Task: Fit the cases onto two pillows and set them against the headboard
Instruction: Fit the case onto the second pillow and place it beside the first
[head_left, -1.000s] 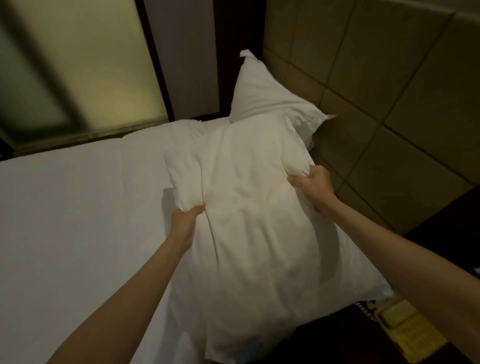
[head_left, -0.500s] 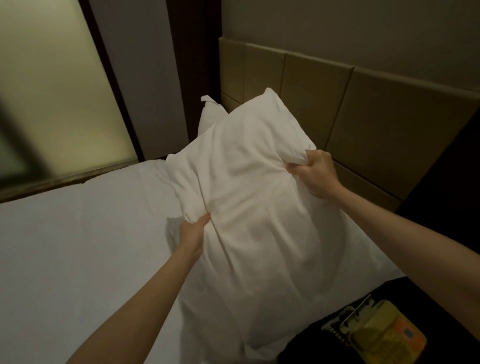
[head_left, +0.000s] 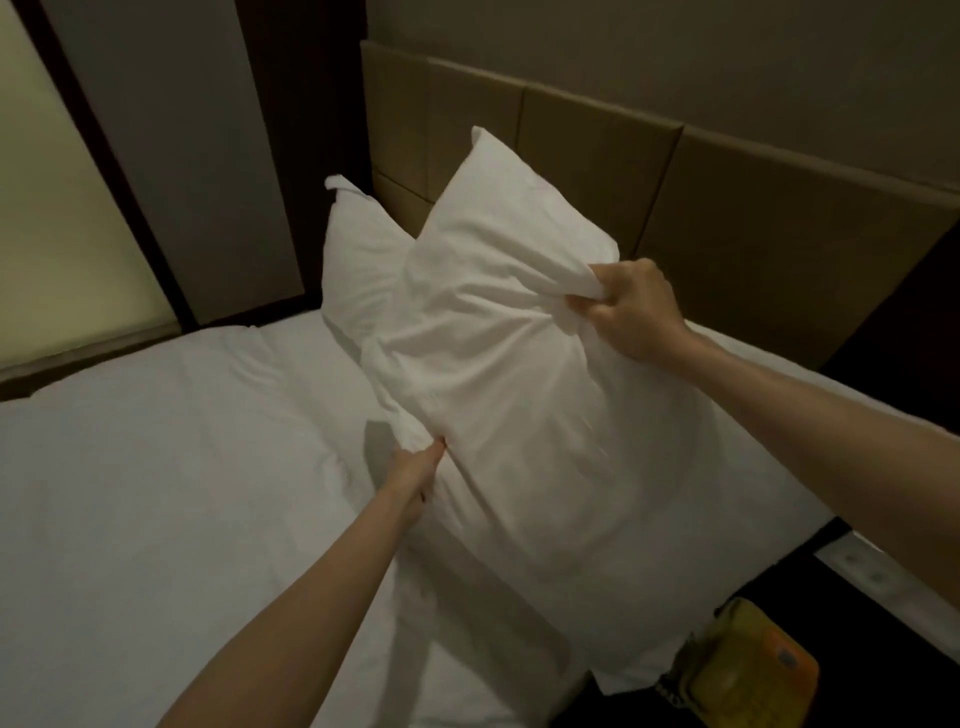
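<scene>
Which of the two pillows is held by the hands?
The near pillow: the left hand and right hand grip its edges. The far pillow leans untouched at the headboard.

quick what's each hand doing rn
Left hand: closed, gripping the left edge of the near pillow.
Right hand: closed, gripping a bunched fold at the pillow's right edge.
</scene>
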